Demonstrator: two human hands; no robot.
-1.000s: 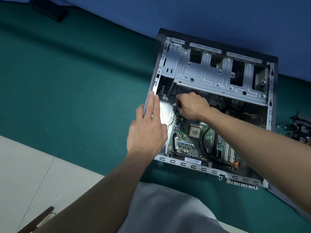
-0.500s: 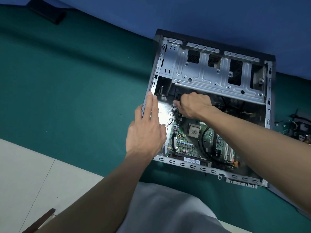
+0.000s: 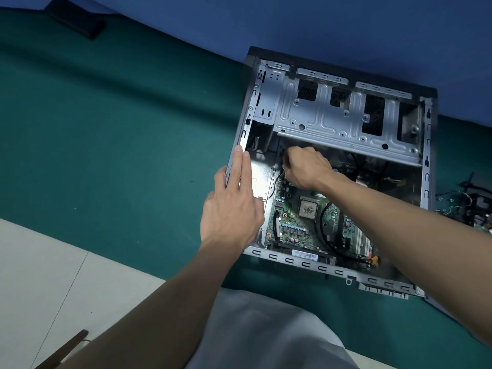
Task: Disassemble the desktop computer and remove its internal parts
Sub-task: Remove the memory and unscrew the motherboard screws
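An open desktop computer case (image 3: 330, 269) lies on its side on the green mat. Inside it, a green motherboard (image 3: 298, 227) with a bare CPU (image 3: 308, 209) shows at the lower part, and a silver drive cage (image 3: 332, 115) spans the top. My left hand (image 3: 231, 206) rests flat on the case's left edge, fingers straight. My right hand (image 3: 306, 166) reaches inside, fingers curled around something dark at the motherboard's upper left corner. What it pinches is hidden by the fingers. A black cable (image 3: 323, 230) curves across the board.
Removed parts with wires (image 3: 468, 203) lie on the green mat (image 3: 119, 142) right of the case. A dark flat object (image 3: 74, 18) sits far back left. White floor (image 3: 40, 275) begins at the lower left. A blue wall runs behind the case.
My right hand has shifted slightly up and left toward the motherboard's corner, under the drive cage. My left hand stays on the case edge.
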